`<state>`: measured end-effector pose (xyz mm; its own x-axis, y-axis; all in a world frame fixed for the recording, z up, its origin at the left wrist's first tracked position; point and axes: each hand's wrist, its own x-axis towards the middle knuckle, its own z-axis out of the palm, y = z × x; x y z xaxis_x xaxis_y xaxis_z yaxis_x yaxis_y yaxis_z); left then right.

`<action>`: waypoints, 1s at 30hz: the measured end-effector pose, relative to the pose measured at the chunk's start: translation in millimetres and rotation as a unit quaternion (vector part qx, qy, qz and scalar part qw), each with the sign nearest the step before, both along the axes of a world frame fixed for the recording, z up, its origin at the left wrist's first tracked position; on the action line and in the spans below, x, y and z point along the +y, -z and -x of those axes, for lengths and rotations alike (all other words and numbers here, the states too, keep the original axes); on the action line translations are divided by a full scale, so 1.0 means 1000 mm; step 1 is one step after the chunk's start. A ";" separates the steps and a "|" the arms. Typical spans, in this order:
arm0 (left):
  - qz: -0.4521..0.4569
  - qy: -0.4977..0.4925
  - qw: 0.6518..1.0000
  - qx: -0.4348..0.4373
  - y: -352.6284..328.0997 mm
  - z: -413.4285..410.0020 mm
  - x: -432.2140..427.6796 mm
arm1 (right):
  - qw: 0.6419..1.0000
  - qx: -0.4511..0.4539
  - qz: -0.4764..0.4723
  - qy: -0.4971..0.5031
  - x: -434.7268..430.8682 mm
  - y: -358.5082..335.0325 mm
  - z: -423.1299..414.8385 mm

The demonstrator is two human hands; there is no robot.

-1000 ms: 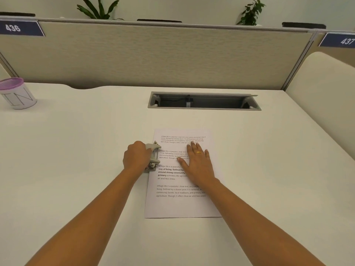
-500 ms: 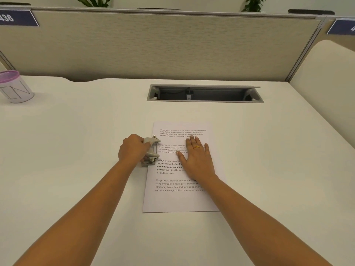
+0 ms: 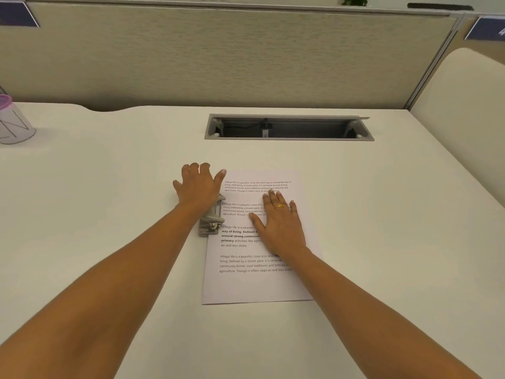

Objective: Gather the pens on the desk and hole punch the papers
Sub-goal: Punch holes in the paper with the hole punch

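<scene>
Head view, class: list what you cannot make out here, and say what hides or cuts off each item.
- Punch: top half hidden under the left hand; holes in the paper cannot be seen.
- Paper text: middle lines covered by the right hand.
- Cup: cut off by the left edge.
- Signs: numbers cut off or blurred.
- Pens: none in view.

paper [image 3: 259, 283]: white, black printed text in four blocks — one partly bold;
hole punch [image 3: 211, 220]: grey metal;
desk [image 3: 109, 201]: plain off-white;
ring [image 3: 279, 205]: gold;
cup [image 3: 12, 124]: translucent, purple lid, thin dark lines;
partition [image 3: 218, 56]: beige — fine woven texture
</scene>
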<state>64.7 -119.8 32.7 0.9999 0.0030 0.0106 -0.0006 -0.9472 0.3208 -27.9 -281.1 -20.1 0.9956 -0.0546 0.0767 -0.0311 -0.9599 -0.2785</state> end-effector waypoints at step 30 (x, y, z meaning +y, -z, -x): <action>0.018 0.021 0.999 0.023 0.032 -0.010 0.007 | 1.000 -0.009 0.008 0.008 0.001 0.004 -0.001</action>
<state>74.7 -112.8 1.0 0.9986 -0.0385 -0.0352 -0.0236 -0.9348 0.3545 -26.9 -280.5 -24.1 0.9929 -0.0696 0.0964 -0.0420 -0.9638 -0.2631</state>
